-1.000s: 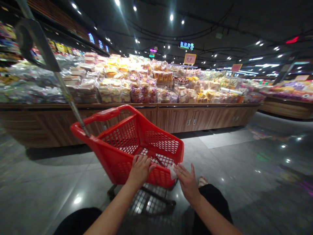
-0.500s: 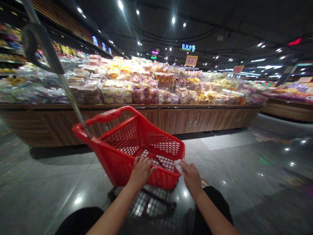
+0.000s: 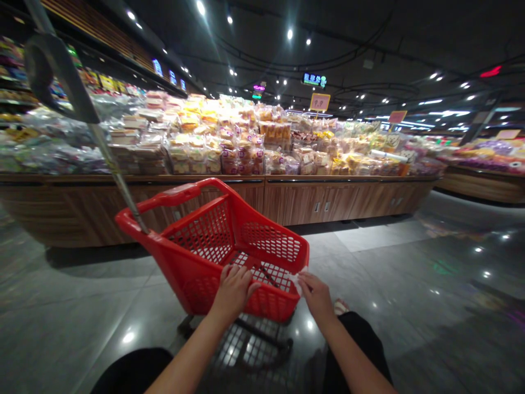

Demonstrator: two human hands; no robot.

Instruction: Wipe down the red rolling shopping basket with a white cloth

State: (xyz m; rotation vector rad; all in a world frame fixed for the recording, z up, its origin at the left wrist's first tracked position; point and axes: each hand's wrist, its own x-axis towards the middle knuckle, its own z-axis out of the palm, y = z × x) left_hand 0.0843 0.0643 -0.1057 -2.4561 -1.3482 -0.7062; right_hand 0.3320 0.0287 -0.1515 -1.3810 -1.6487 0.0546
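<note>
Head: hands [image 3: 233, 290] [image 3: 315, 295] touch basket [image 3: 192, 273] rim.

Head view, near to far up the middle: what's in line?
Black-trousered legs → left hand gripping the near rim → red plastic mesh shopping cart → glossy grey tiled floor → long wooden display counter → stacked clear-bagged baked goods → yellow hanging price sign.

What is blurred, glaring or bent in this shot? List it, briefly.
Head view: ceiling spotlights flare into streaks; the polished floor mirrors them as bright spots; the wooden counter bows from wide-lens distortion; the packaged goods are overexposed and soft, and the left edge is smeared; the red basket, left hand and right hand are the sharpest parts.
</note>
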